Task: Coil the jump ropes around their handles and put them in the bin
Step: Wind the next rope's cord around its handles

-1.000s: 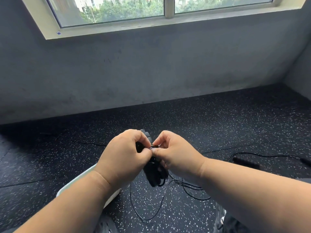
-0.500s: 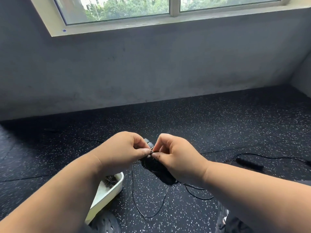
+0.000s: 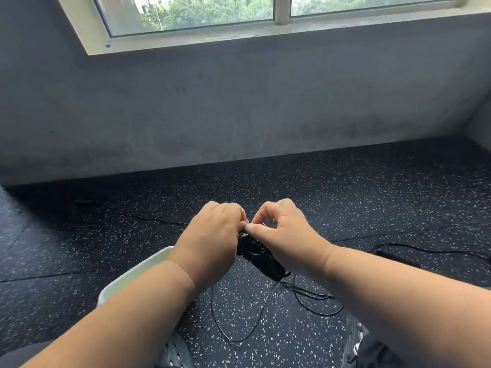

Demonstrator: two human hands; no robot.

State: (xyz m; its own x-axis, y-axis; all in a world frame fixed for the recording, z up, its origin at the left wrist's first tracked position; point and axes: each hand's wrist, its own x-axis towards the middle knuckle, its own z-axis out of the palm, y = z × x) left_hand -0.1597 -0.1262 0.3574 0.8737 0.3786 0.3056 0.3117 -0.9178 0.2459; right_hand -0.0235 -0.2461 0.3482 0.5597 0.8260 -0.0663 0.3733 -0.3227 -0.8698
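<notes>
Since the earlier frame the bundled handles [image 3: 259, 257] sit higher, above the bin [image 3: 138, 272]. Left hand [image 3: 212, 243] grips them; right hand [image 3: 284, 235] pinches the cord [image 3: 233, 333] at their top. Risk: slack cord trailing on the floor snags, loosening the coil.
</notes>
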